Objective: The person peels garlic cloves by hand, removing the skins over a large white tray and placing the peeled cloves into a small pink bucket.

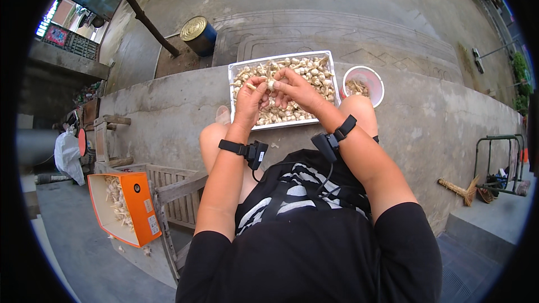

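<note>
Before me lies a white shallow tray (286, 125) filled with many garlic bulbs (313, 76), some with dried stems. Above its middle, both hands meet at one pale garlic bulb (270, 85). My left hand (252, 100) grips the bulb from the left, and a short stem-like piece also shows by its fingers. My right hand (297, 88) pinches the bulb from the other side with thumb and fingers. Parts of the bulb are hidden behind the fingertips.
A pinkish-white bucket (377, 86) holding brown scraps stands by my right knee. To my left, an orange box (141, 208) holds more garlic beside a wooden chair (181, 187). Farther off are a blue metal can (202, 42), a thin trunk (141, 12) and a straw brush (461, 189).
</note>
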Available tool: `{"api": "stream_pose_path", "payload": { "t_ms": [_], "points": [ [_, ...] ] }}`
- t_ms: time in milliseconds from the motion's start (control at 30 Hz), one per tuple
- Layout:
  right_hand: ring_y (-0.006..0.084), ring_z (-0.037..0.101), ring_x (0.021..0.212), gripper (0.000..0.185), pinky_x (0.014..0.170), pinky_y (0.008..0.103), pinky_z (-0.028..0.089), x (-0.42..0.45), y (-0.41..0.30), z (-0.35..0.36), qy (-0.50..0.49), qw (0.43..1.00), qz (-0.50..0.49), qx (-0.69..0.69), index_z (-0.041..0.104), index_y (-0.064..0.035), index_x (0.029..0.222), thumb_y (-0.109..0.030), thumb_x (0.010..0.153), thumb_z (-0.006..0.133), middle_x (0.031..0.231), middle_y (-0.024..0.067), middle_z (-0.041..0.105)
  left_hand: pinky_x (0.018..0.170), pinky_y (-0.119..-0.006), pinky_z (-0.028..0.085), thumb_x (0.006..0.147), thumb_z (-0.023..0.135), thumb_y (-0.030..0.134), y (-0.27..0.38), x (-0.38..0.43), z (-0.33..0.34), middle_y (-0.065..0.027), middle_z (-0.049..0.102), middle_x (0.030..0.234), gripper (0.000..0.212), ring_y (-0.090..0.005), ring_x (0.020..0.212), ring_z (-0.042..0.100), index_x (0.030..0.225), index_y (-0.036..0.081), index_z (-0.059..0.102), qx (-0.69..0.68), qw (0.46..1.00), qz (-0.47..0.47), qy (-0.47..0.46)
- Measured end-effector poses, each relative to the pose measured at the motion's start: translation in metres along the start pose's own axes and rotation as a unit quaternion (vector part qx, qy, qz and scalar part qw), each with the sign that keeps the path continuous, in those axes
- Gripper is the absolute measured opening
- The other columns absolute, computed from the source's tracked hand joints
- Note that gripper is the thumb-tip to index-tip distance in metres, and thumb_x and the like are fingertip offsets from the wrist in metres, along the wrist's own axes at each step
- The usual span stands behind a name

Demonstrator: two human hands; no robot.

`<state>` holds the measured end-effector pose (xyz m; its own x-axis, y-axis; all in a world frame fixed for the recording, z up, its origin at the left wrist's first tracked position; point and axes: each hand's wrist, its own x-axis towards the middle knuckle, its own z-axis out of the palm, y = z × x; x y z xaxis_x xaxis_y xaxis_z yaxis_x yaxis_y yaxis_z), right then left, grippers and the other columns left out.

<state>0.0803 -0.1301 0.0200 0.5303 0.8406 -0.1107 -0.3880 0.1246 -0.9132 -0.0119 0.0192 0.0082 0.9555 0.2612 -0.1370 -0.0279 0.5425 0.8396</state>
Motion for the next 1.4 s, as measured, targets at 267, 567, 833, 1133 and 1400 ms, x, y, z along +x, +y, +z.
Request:
{"api": "stream_pose_path", "payload": {
  "t_ms": [267, 567, 833, 1133, 1400],
  "points": [
    [0.0114, 0.058, 0.055, 0.026, 0.043, 0.0216, 0.044, -0.001, -0.001, 0.003, 0.006, 0.999, -0.004, -0.035, 0.045, -0.0007, 0.113, -0.016, 0.093, 0.052, 0.073, 0.0069, 0.06, 0.048, -0.018, 0.039, 0.083, 0.068, 0.009, -0.004, -0.002, -0.006, 0.0002, 0.056, 0.075, 0.021, -0.0045, 0.059, 0.048, 0.099, 0.004, 0.055, 0.173, 0.984, 0.034, 0.016],
    [0.0073, 0.054, 0.051, 0.023, 0.04, 0.0188, 0.037, 0.0, 0.002, -0.004, 0.0, 0.999, 0.027, 0.018, 0.049, -0.0044, 0.11, -0.018, 0.093, 0.054, 0.07, 0.0034, 0.059, 0.045, -0.019, 0.033, 0.089, 0.059, 0.007, 0.008, -0.005, -0.001, -0.0016, 0.052, 0.073, 0.011, -0.0057, 0.054, 0.041, 0.095, 0.004, 0.051, 0.063, 0.998, -0.013, -0.022],
    [0.0052, 0.051, 0.05, 0.021, 0.04, 0.0183, 0.035, -0.004, -0.004, 0.003, -0.007, 0.998, 0.037, -0.044, 0.051, -0.0056, 0.106, -0.017, 0.091, 0.058, 0.069, 0.0016, 0.057, 0.047, -0.019, 0.038, 0.085, 0.061, 0.008, 0.005, -0.008, -0.005, 0.0007, 0.051, 0.077, 0.012, -0.0038, 0.059, 0.045, 0.092, 0.004, 0.052, 0.178, 0.984, -0.018, 0.011],
    [0.0056, 0.05, 0.051, 0.023, 0.04, 0.0177, 0.031, -0.003, 0.004, 0.0, -0.015, 0.998, 0.056, 0.024, 0.049, -0.0082, 0.111, -0.02, 0.092, 0.056, 0.071, 0.0018, 0.057, 0.043, -0.019, 0.032, 0.087, 0.058, 0.005, 0.008, -0.006, -0.004, -0.001, 0.051, 0.07, 0.008, -0.0048, 0.051, 0.04, 0.09, 0.004, 0.051, 0.067, 0.996, -0.056, -0.005],
    [0.0045, 0.048, 0.047, 0.023, 0.039, 0.0167, 0.028, 0.0, 0.005, 0.001, -0.006, 0.996, 0.051, 0.077, 0.047, -0.011, 0.106, -0.025, 0.091, 0.058, 0.067, 0.0, 0.055, 0.043, -0.018, 0.028, 0.086, 0.064, 0.013, 0.011, -0.005, -0.004, -0.001, 0.05, 0.066, 0.016, -0.0057, 0.049, 0.038, 0.092, 0.006, 0.051, 0.025, 0.997, -0.074, -0.022]
  ]
}}
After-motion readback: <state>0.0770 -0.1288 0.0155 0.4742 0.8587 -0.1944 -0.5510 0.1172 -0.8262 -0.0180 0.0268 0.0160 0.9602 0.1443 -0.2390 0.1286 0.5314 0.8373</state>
